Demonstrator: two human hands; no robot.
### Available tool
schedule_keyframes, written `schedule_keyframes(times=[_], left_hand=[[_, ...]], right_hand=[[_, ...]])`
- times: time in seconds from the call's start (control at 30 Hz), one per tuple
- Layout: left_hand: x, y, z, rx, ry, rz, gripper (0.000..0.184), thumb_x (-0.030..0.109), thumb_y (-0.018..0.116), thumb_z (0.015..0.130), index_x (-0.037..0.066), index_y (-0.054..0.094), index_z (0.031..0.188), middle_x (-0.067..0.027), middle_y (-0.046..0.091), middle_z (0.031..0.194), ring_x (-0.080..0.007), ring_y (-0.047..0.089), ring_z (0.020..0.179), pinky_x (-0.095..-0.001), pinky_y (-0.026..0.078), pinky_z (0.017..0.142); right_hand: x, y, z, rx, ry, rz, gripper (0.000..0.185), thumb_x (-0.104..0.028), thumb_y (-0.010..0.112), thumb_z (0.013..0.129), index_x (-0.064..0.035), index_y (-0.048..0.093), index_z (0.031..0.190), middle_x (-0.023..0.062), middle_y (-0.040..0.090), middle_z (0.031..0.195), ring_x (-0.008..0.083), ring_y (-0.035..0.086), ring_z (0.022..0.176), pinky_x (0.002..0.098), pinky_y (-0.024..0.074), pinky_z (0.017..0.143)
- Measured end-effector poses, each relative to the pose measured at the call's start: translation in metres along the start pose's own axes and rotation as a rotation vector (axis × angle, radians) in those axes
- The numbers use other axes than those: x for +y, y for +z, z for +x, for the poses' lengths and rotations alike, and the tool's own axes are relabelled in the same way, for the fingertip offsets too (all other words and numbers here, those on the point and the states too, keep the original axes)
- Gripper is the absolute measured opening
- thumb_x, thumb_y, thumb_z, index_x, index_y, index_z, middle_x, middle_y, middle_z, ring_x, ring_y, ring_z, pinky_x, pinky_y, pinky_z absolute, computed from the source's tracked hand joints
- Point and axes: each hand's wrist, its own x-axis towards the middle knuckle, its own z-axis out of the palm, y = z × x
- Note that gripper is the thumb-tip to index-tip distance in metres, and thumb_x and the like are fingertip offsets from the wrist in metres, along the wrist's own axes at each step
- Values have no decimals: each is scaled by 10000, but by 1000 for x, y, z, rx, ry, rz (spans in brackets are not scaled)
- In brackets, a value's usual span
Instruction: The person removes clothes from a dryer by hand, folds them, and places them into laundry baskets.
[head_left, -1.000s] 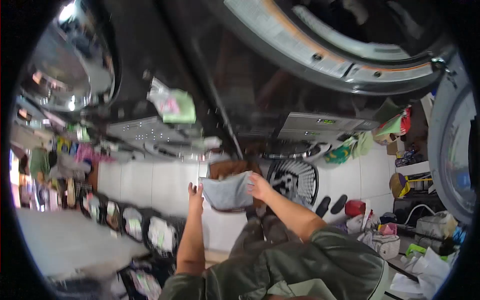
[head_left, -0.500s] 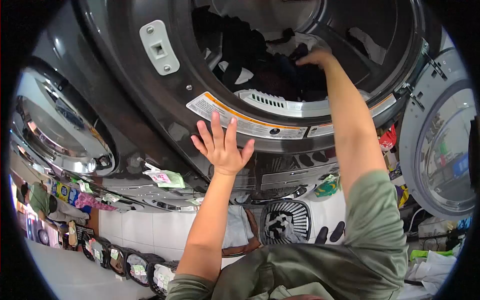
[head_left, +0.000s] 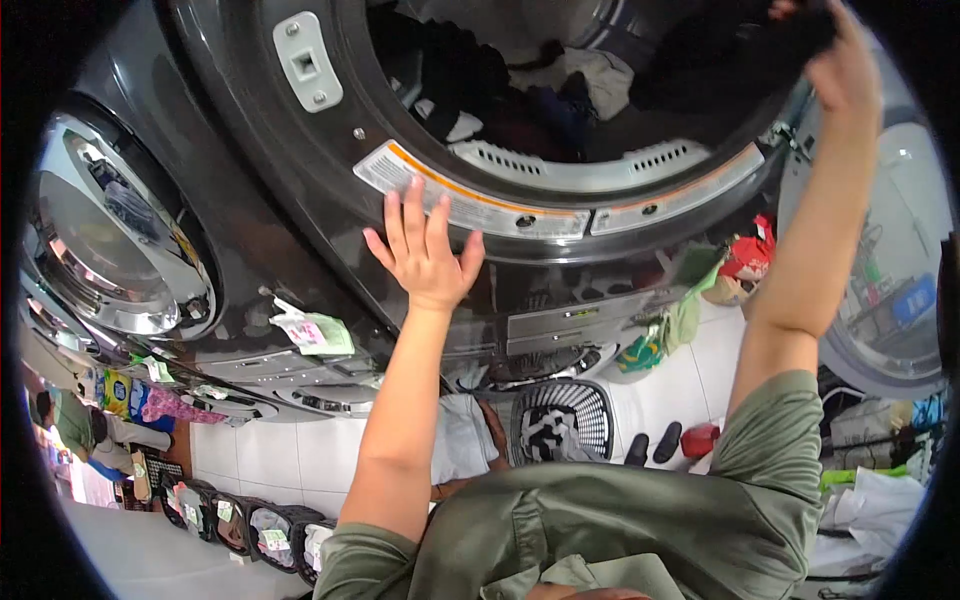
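Observation:
My left hand (head_left: 428,262) lies flat with fingers spread on the dark front of the dryer (head_left: 330,190), its fingertips at the label strip (head_left: 480,208) below the opening. At the upper right, my right hand (head_left: 846,78) is raised beside the opening, closed on a black garment (head_left: 735,60) that stretches across the drum's right side. What kind of garment it is, I cannot tell. Inside the drum lie more dark clothes (head_left: 455,75), a light grey piece (head_left: 598,82) and a dark blue one (head_left: 565,105).
The dryer's round door (head_left: 895,260) hangs open at the right. A laundry basket (head_left: 600,420) with clothes stands on the floor below, near dark slippers (head_left: 667,442). Another machine (head_left: 125,225) is at the left; several filled baskets (head_left: 290,515) line the lower left.
My right hand has come out of the drum, up and to the right, with the black garment. My left hand stays spread on the dryer front. The view has shifted slightly.

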Motion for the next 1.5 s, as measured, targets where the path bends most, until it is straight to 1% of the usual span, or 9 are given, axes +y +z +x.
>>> schedule_keyframes(times=[0.23,0.37,0.47,0.53,0.7,0.73,0.8,1.13,1.5], left_hand=[[1,7,-1,60,50,31,422,412,528,728,131,509,1042,-88,431,1242,-314,364,1145,-533,25,965],[5,14,-10,111,94,36,445,445,521,732,126,516,1041,-87,440,1225,-308,371,1125,-542,59,951],[14,2,-5,-406,-280,-28,520,385,526,756,76,447,1167,-101,464,1197,-253,436,1079,-440,255,917],[-4,18,0,214,246,175,512,428,454,768,98,462,1159,-100,427,1247,-293,350,1167,-480,114,965],[-15,26,-3,257,283,241,505,432,445,770,113,460,1162,-72,421,1258,-288,367,1155,-484,151,957],[-17,28,-3,247,284,246,505,432,445,770,113,460,1162,-72,421,1258,-288,367,1155,-484,151,957],[-19,30,-1,305,308,221,508,436,447,769,118,454,1166,-73,419,1260,-286,367,1155,-495,156,952],[-21,29,-2,257,310,269,512,441,445,765,127,445,1169,-66,410,1267,-281,364,1157,-500,152,951],[3,8,-2,26,18,46,414,414,472,769,126,489,1067,-135,458,1216,-325,366,1163,-462,-27,1007]], right_hand=[[-21,-16,-152,-166,683,-90,369,-213,431,842,113,473,1009,245,576,869,369,598,775,406,515,650],[49,-93,-291,-269,1077,-632,499,-269,561,781,8,421,1172,133,542,1038,279,534,943,346,405,846],[90,-104,-372,-200,1539,-738,671,-389,593,744,-18,362,1254,170,456,1204,280,389,1161,348,306,951],[111,-136,-393,-810,1278,-1161,738,-488,555,739,31,370,1230,203,397,1254,289,397,1151,333,310,949],[72,-101,-296,-342,1038,-947,575,-458,567,730,-116,474,1183,87,501,1139,211,467,1027,346,362,824],[71,-88,-279,-390,700,-875,345,-199,488,841,76,484,1049,124,584,842,161,554,601,230,446,511],[61,-68,-263,-225,951,-625,318,-201,509,845,50,505,1040,71,575,844,63,468,586,161,357,471],[63,-55,-244,-321,998,-733,262,-171,509,847,32,524,1012,67,588,867,69,549,694,169,425,527],[137,25,-65,-185,425,-746,386,-209,599,756,13,508,1057,98,574,925,184,542,779,291,435,649]])
